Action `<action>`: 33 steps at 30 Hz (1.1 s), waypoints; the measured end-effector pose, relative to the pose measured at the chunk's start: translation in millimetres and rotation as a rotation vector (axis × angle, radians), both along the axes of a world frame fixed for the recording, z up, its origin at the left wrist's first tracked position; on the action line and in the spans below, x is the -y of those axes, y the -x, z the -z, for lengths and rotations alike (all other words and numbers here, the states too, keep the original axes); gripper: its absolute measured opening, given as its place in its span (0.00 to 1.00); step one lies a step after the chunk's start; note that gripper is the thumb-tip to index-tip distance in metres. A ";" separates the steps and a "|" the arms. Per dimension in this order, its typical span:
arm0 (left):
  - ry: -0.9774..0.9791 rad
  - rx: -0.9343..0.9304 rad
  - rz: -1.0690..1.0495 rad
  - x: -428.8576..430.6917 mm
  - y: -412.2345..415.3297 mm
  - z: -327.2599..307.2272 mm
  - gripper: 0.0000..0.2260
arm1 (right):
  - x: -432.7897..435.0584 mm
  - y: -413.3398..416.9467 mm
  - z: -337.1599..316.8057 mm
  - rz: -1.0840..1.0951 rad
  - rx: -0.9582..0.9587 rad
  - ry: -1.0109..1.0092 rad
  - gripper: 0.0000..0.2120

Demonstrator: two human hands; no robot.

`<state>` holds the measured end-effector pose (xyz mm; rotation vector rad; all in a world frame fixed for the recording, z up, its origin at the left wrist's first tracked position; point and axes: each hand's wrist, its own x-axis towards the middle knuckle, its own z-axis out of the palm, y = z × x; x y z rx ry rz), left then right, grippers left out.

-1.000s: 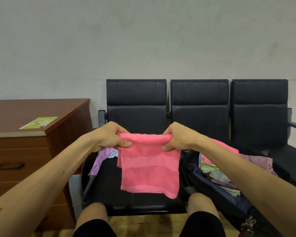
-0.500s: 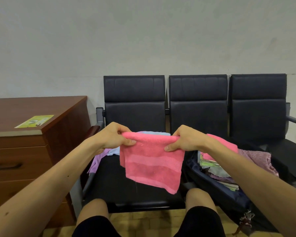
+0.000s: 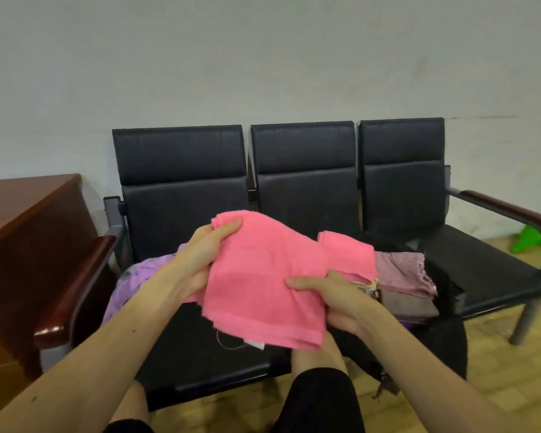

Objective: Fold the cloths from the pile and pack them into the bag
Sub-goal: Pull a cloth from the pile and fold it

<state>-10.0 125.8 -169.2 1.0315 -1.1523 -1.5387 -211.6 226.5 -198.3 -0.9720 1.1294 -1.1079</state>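
The folded pink towel (image 3: 263, 285) is held flat in the air above the front of the left seat of the black bench (image 3: 181, 195), tilted toward the dark bag (image 3: 450, 307) that sits open on the middle seat. The left hand (image 3: 197, 264) grips its far left corner, thumb on top and fingers curled beneath; the right hand (image 3: 334, 295) cups the right edge from below with the thumb pressing on the top layer. The step in hand looks like carrying the folded piece into the bag, and doing it well means keeping both thumbs clamped so the layers do not slide apart, since the lower hem and a small label hang loose at the near edge. Inside the bag a second pink towel (image 3: 347, 251) lies on a stack beside a mauve cloth (image 3: 400, 270); laying the new piece level on that stack, edges squared to it, should keep it tidy. The remaining pile, a lilac cloth (image 3: 138, 276), waits on the left seat behind the left wrist.
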 end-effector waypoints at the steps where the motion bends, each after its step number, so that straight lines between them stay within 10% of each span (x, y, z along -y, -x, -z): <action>1: -0.066 -0.024 0.026 2.4 8.0 4.0 0.16 | 2.3 10.3 0.2 0.051 0.006 0.003 0.10; 11: -0.365 -0.109 0.515 14.2 137.8 88.0 0.22 | 31.9 138.5 26.5 0.323 0.160 -0.101 0.14; 33: 0.275 0.668 0.507 215.6 458.8 216.8 0.26 | 202.5 424.6 192.7 0.654 -0.528 -0.175 0.19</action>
